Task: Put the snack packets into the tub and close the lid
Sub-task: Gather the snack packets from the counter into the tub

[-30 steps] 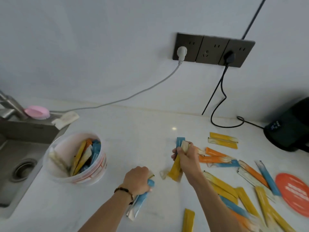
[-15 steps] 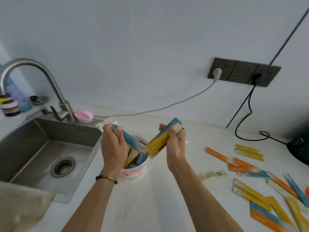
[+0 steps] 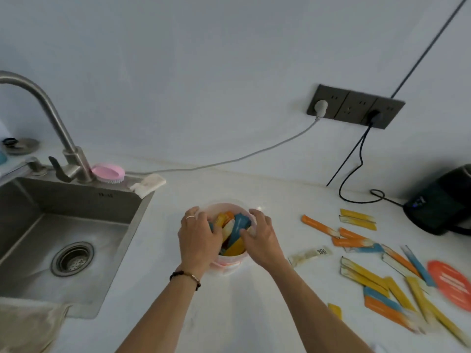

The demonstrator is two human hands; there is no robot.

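Observation:
A translucent pink-white tub (image 3: 227, 264) stands on the white counter, holding several upright blue, yellow and orange snack packets (image 3: 235, 234). My left hand (image 3: 199, 242) reaches into the tub's left side, its fingers curled over a blue-tipped packet. On the right rim is my right hand (image 3: 260, 239), with its thumb and fingers around a blue and yellow packet inside the tub. Several loose packets (image 3: 356, 241) lie scattered on the counter to the right, and a pale packet (image 3: 309, 254) lies closer to the tub. The orange lid (image 3: 449, 284) rests flat at the far right.
A steel sink (image 3: 68, 225) with a curved faucet (image 3: 52, 118) lies to the left, with a pink brush (image 3: 108, 171) on its rim. A black appliance (image 3: 443, 202) sits at the right, its cable (image 3: 356, 197) trailing from the wall sockets. A cloth (image 3: 25, 327) hangs at the bottom left.
Both hands have carried their packets from the counter to above the tub and then down into it. My view has swung left, bringing the sink into sight.

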